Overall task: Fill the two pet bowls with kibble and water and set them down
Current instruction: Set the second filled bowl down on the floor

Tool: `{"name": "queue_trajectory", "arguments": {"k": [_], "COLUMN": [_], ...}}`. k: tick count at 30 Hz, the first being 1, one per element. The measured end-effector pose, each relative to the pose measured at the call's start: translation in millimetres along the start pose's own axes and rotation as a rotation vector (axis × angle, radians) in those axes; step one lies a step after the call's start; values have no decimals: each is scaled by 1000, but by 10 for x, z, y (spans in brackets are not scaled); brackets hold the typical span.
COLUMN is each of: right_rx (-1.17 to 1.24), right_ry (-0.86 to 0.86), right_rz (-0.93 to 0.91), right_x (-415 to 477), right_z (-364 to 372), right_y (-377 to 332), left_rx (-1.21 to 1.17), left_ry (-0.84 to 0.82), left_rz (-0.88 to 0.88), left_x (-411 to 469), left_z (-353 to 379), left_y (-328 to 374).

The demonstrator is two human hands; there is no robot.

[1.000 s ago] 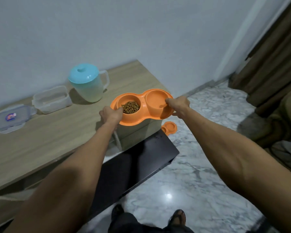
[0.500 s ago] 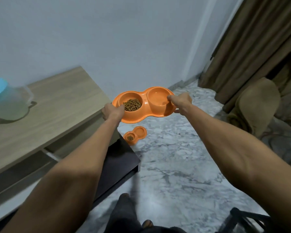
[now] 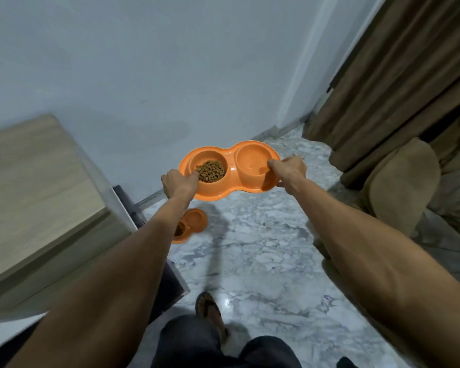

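Two bare hands carry an orange double pet bowl (image 3: pixel 230 179) in the air above the marble floor (image 3: pixel 263 256), one hand at each end. The left hand (image 3: pixel 179 183) is closed on the near left rim, with its thumb over the edge just beside the kibble (image 3: pixel 211 170). The right hand (image 3: pixel 287 168) is clamped on the right end, its thumb hooked over the rim into the right-hand well (image 3: pixel 254 162) and its fingers curled underneath. The dish is held roughly level, its long axis running left to right, well clear of the ground. Brown kibble fills the bottom of the left well in a low heap; the right well looks pale and glossy, and whether water lies in it cannot be told for sure. Both forearms reach forward from the lower corners of the view. Below the left wrist, on the floor, sits a second orange double bowl (image 3: pixel 190 224), partly hidden by the arm, with something dark in its nearer well. To the left stands a light wooden cabinet (image 3: pixel 32 187) with a dark panel (image 3: pixel 133 205) at its foot. A pale wall (image 3: pixel 157 75) rises behind the dish, brown curtains (image 3: pixel 398 83) hang at the right, and a tan cushioned seat (image 3: pixel 401 181) stands under them. At the bottom edge show the person's dark trousers (image 3: pixel 197 343) and a sandalled foot (image 3: pixel 210 312).
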State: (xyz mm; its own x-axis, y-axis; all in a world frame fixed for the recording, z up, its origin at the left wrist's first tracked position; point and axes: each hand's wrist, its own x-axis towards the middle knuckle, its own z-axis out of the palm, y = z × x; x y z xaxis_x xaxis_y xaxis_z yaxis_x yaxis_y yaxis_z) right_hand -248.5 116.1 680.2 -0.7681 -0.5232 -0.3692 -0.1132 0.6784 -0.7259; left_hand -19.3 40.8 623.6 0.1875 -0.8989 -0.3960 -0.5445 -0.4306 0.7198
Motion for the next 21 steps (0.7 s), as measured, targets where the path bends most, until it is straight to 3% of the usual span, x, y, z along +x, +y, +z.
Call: {"name": "queue_trajectory", "arguments": {"k": [11,21], "right_rx": [-25,-103], "right_ry": [-115,-311], "right_rz": [14,-48], "right_x": [1662,3567], "right_z": [700,2241], "right_y": [93,1208], "left_rx": [13,-72], "left_ry": [58,204], "left_rz": [-52,-214], "left_x": [932,2181], "left_z": [1058,2775], "left_y": [145,-1030]}}
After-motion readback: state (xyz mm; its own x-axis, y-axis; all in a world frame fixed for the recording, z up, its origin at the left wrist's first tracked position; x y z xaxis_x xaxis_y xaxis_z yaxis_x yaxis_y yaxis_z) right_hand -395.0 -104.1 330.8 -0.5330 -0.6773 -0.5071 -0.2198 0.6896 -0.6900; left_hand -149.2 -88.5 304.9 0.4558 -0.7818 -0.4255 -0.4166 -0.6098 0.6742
